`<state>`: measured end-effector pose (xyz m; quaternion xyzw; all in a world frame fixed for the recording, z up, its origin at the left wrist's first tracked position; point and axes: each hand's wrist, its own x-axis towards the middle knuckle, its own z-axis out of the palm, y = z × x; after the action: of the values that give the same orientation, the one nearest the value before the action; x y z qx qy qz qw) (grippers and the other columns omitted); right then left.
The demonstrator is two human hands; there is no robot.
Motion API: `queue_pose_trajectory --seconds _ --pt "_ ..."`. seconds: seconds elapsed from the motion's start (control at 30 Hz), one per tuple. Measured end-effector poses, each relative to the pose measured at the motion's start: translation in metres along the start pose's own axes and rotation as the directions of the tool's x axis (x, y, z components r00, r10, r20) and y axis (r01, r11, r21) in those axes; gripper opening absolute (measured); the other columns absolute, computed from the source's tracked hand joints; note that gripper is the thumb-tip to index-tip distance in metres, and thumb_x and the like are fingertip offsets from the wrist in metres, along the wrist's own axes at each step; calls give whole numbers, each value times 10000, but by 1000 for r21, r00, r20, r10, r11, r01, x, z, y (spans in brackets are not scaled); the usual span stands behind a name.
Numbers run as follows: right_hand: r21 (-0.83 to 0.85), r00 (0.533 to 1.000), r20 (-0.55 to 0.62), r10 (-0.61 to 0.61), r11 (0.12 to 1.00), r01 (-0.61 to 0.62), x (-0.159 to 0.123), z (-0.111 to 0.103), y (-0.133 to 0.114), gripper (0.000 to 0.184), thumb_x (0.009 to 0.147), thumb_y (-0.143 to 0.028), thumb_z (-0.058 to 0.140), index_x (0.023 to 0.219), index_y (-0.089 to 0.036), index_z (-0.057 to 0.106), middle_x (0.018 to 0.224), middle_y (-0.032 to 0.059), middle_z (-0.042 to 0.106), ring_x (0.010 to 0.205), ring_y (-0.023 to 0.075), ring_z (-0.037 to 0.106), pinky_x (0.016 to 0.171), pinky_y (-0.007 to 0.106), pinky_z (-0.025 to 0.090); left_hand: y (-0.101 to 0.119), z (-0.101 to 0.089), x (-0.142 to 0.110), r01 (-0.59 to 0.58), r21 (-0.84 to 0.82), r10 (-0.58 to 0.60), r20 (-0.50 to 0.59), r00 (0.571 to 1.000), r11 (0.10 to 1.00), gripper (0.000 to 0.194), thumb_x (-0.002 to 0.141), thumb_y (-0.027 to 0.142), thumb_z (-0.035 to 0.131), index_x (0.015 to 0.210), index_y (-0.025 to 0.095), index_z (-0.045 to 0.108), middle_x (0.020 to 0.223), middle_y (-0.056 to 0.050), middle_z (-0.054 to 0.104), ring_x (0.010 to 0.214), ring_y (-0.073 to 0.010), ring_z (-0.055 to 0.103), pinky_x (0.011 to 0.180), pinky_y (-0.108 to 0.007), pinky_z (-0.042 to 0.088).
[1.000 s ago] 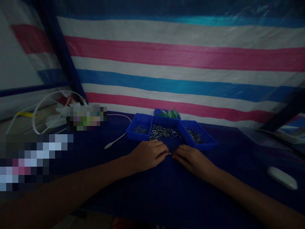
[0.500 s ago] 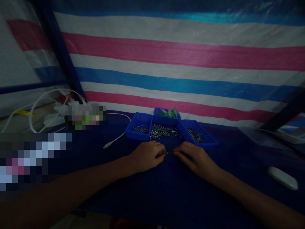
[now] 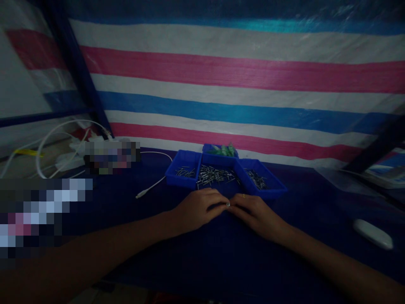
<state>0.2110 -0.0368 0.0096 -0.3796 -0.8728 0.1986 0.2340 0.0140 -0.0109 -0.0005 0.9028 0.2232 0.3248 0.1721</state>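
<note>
My left hand (image 3: 202, 209) and my right hand (image 3: 257, 211) meet fingertip to fingertip above the dark blue table. Thumb and forefinger of each are closed in a pinch on a small metal pin (image 3: 228, 204). Only its shiny round end shows; my fingers cover the rest. Just beyond my hands, a blue bin (image 3: 219, 160) has a loose pile of similar metal pins (image 3: 215, 175) at its open front. More pins lie in the left blue bin (image 3: 180, 180) and in the right blue bin (image 3: 268, 193). A ring is on my right hand.
Behind stands a small blue bin (image 3: 207, 148) with green-and-clear plastic pieces (image 3: 224, 150). A white cable (image 3: 152, 187) lies left of the bins. At right rests a white rounded object (image 3: 373, 234). A striped tarp (image 3: 228, 76) hangs behind the table; power strips and cables crowd the left.
My hands have come together; the gap between my fingertips, where the thin pin showed lengthwise, has closed. The pin's round end now faces me. The view has shifted slightly.
</note>
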Motion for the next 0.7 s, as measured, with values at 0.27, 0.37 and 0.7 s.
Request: queue_pose_trajectory --seconds 0.27,0.37,0.7 --pt "-26 999 18 36 999 -35 1 0 0 157 895 -278 460 863 -183 581 791 10 593 716 127 558 651 240 426 0 -2 -1 44 102 -50 62 997 994 126 841 195 502 930 152 579 860 -21 625 786 -122 578 721 -218 443" --pt "-44 998 13 54 998 -54 -1 -4 0 171 897 -295 452 958 -190 573 863 22 613 779 140 574 691 257 441 0 -5 -1 88 229 -120 127 985 969 106 839 209 502 903 164 573 795 -5 614 741 -127 577 676 -223 440" --pt "-219 1000 24 11 976 -6 -4 -1 7 199 904 -289 421 906 -178 587 806 35 611 739 151 575 689 283 447 -5 -6 0 -67 393 -25 225 974 917 155 899 246 440 888 178 579 808 7 593 767 -123 542 694 -224 418"
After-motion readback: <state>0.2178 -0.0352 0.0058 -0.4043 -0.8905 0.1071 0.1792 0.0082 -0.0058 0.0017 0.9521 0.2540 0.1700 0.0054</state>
